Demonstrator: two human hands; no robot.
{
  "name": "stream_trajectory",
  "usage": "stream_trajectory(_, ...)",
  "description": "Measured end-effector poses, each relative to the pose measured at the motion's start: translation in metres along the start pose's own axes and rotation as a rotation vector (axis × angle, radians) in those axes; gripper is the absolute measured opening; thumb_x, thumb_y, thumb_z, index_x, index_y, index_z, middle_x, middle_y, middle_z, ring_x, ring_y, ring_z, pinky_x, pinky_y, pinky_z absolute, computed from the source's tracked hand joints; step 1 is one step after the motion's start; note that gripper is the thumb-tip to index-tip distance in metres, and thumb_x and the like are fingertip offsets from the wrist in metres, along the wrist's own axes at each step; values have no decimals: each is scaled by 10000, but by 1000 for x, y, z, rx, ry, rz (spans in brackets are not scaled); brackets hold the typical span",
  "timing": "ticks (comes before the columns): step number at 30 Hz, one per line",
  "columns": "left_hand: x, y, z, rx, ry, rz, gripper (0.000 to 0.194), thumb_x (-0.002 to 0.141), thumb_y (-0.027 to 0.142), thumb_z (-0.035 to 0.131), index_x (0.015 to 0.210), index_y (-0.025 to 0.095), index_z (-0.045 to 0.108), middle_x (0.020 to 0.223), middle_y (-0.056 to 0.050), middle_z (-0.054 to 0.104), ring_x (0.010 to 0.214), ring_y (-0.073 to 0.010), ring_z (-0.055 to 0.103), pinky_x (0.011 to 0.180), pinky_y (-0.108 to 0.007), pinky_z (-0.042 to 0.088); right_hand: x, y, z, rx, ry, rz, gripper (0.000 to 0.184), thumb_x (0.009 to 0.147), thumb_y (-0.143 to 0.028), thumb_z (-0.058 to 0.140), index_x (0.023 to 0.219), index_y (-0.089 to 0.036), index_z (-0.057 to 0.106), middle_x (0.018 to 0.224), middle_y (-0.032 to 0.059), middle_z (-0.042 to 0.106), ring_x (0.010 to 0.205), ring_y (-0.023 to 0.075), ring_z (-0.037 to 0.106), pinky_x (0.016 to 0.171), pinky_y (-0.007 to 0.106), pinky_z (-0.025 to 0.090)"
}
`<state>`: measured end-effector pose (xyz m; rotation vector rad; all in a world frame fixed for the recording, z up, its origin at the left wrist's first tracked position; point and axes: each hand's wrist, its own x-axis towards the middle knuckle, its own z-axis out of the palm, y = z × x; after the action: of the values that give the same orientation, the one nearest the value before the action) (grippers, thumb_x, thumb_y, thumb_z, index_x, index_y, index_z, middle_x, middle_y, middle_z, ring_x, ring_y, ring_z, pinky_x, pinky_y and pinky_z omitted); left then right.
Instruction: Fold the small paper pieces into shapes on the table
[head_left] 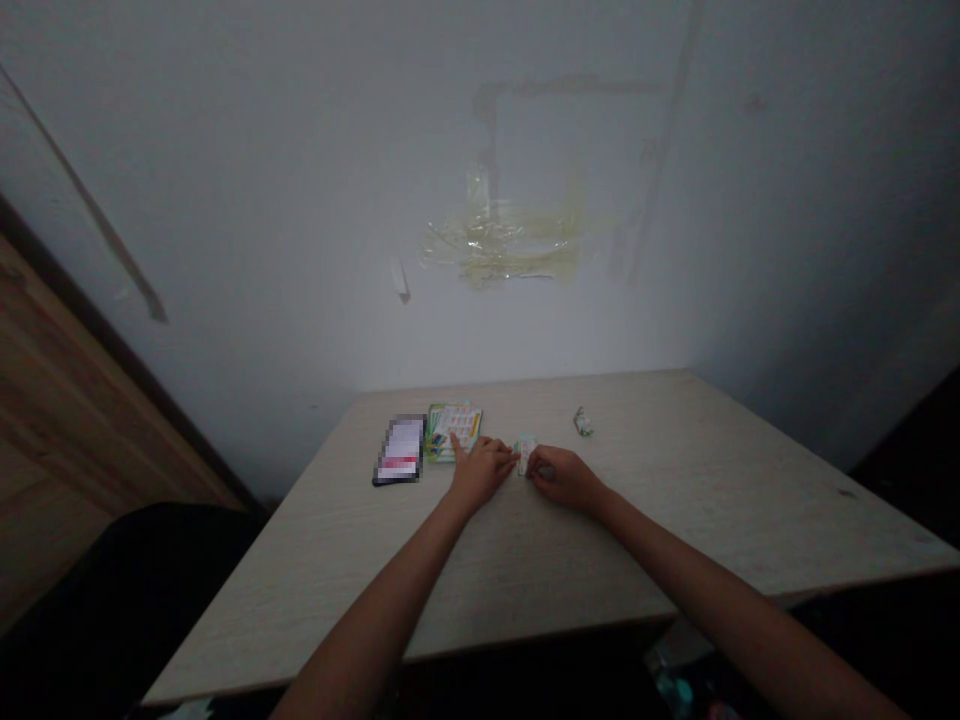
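Note:
A small white printed paper piece [524, 447] with greenish and reddish marks lies on the table between my hands. My right hand [559, 475] is closed, thumb and fingers pinched at its right edge. From the other side, my left hand [481, 470] reaches flat over the table with its fingertips at the paper's left edge. Its thumb is spread away, over the near edge of a stack of printed cards or leaflets [459, 422] in green and white. Beyond my right hand lies a crumpled green-and-white scrap [583, 422].
A phone [401, 450] with a lit, blurred screen lies left of the stack. The pale wooden table [675, 430] meets a wall [300, 200] bearing old clear tape [517, 245]. A dark shape stands at the lower left; blurred objects sit below the table's front edge.

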<state>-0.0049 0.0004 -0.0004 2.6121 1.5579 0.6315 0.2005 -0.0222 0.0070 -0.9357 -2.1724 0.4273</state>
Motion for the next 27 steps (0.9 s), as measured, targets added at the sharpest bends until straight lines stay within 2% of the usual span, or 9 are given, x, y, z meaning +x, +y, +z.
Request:
stream_trajectory(7,-1,-2,1,-4,12,1,233,930,413,510,1105,439,661,1092,31,690,1125,-214,525,1016,-762,-153,-2,3,-1,58,-14,11,144,763,-92,568,836,-207,617,840,17,699,781,148,655,767,260,494)
stream_trajectory(14,-2,0,1,-17,3,-3,247,930,417,505,1129,430,652,1115,15,684,1145,-215,507,1033,-746,-142,3,15,2,96,166,126,72,822,-163,564,869,-215,583,864,16,707,853,162,679,807,284,498)
stream_trajectory(21,-2,3,-4,-11,-17,-11,269,942,441,465,1137,426,650,1105,10,679,1146,-218,501,1044,-743,-110,6,17,4,0,89,171,102,817,-139,554,872,-220,582,856,7,714,825,158,682,751,257,481)
stream_trajectory(27,-2,5,-4,37,-10,-4,247,933,413,501,1122,424,659,1107,17,682,1135,-214,505,1056,-718,-139,5,10,2,-28,31,119,135,796,-114,545,868,-222,582,851,3,713,788,153,673,740,247,468)
